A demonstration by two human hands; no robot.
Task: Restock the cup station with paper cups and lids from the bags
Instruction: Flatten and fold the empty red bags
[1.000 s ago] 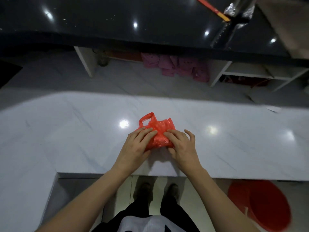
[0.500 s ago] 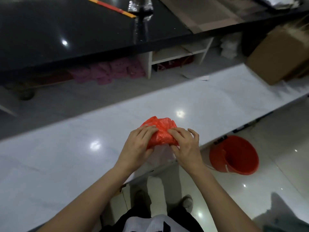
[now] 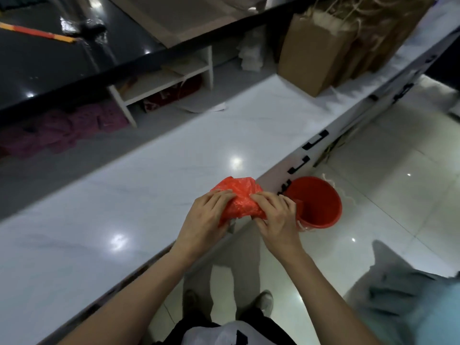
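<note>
Both hands grip a crumpled red plastic bag [image 3: 240, 199] held at the near edge of the white marble counter [image 3: 124, 200]. The left hand [image 3: 207, 220] has its fingers curled over the bag's left side, thumb beneath; the right hand [image 3: 276, 217] has its fingers bent over the bag's right side and pinches the plastic. The bag is bunched into a tight wad, and its contents cannot be determined. A red bucket [image 3: 317, 202] stands on the tiled floor [image 3: 398, 185] just beside the counter front, to the right of the right hand; its interior shows only red wall and base, with a pale cord at its rim. Brown paper bags [image 3: 313, 53] stand upright at the far end of the counter, their tops showing light twisted handles; what they hold is not visible. Beyond the counter, a white open shelf unit [image 3: 174, 78] sits under a black glossy worktop [image 3: 62, 61], with dark red material in its lower compartment and purple cloth items [image 3: 62, 125] heaped on the floor to its left. White folded items [image 3: 250, 54] are stacked near the paper bags.
</note>
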